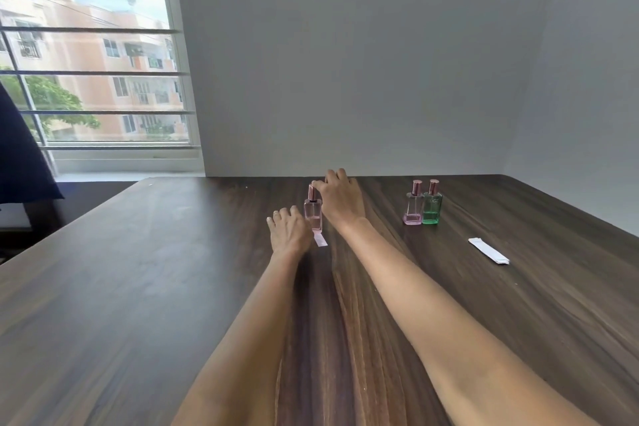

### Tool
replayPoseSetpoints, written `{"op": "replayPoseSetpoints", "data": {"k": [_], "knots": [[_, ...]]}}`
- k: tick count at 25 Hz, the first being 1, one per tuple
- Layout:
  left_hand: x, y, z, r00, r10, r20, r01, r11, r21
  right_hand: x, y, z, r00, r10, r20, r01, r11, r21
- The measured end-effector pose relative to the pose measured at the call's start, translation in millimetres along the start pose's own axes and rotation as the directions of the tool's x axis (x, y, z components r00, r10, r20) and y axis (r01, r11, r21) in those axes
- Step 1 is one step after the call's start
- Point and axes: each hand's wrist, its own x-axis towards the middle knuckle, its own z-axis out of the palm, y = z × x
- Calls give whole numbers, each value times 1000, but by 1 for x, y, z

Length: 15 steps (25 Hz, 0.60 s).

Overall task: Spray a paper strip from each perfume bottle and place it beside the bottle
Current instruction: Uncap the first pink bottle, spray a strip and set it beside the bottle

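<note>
Three perfume bottles stand on the dark wood table in front of you, and both your bare arms reach forward across it. Far left, a barred window looks out on pale orange buildings, with a dark cloth hanging at the frame's edge. Your left hand rests low on the table, fingers curled down over one end of a paper strip; the strip's free end pokes out toward you, lying flat just beside the pink bottle. That bottle stands upright, touching or nearly touching your left hand. Your right hand is above and just right of it, thumb and forefinger pinched on its rose-coloured cap, the other fingers loosely bent behind. Further right, well apart from your hands, a lilac bottle and a green bottle stand side by side, touching, both capped. Nearer you and to their right, a small stack of white paper strips lies flat at an angle on the table.
</note>
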Motion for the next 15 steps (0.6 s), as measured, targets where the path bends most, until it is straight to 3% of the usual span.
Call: {"op": "replayPoseSetpoints", "data": {"k": [10, 15], "knots": [[-6, 10, -9, 999, 36, -10, -36, 999, 9, 2, 0, -13, 992, -73, 99, 88, 985, -152], [-21, 17, -11, 997, 22, -77, -22, 1000, 2, -19, 5, -9, 996, 63, 61, -61, 998, -29]]}}
